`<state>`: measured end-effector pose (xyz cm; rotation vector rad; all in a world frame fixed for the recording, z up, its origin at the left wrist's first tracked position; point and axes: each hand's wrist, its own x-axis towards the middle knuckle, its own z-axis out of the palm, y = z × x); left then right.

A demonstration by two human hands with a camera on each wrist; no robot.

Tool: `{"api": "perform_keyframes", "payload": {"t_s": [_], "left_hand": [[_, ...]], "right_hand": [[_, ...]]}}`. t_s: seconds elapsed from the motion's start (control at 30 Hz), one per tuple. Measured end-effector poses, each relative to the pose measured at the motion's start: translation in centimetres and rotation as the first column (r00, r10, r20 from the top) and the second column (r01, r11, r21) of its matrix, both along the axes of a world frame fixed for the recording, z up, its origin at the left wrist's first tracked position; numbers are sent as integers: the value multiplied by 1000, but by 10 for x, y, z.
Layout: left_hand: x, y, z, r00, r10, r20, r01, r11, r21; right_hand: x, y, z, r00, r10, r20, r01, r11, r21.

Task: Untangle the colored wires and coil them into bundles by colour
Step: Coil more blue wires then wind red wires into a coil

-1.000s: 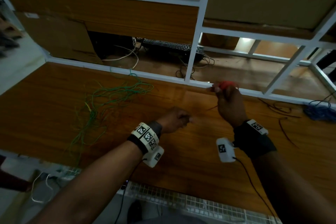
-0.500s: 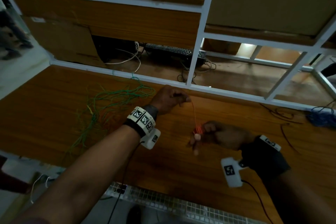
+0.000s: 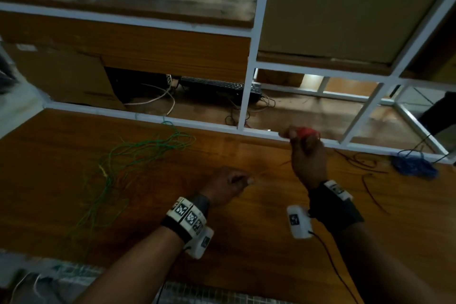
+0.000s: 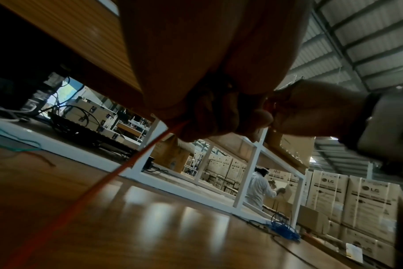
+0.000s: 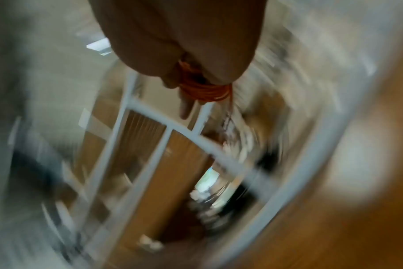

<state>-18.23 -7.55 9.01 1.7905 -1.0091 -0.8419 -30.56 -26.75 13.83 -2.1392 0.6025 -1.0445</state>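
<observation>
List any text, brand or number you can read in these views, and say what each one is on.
"LG": printed on the stacked cardboard cartons behind the white frame, in the left wrist view; it shows on several of them.
The smaller print lines under the logo on those cartons: too small and blurred to read.
Wristband markers: black-and-white square patterns, no readable words.
Pale label on the wooden panel: too blurred to read.
Right wrist view: motion-blurred, no text.
</observation>
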Motion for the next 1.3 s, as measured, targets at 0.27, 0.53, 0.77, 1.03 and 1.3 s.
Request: {"api": "perform_keyframes", "payload": {"t_s": [0.27,0.53,0.77,1.03,1.3], "left_hand": [[43,13,32,963,96,250,-80,994,-72],[55,-6,48,982,86,166,-44,970,-241],[5,-19,21,998,13,54,3,962,-274],[1,-2,4,935,116,335,-77,989,-126],[36,0,29,902,85,424,23,970,-242]], "right_hand": [[-18,8,-40,659,380,-649,-372,915,157],[-23,49,-15,445,895,31,-573,258,778],[-1,52,24,589,313,745,-759,-102,643],[0,15,0,984,118,-137,-121,993,-14],[-21,34,-12,487,728,-482,-489,685,540]]}}
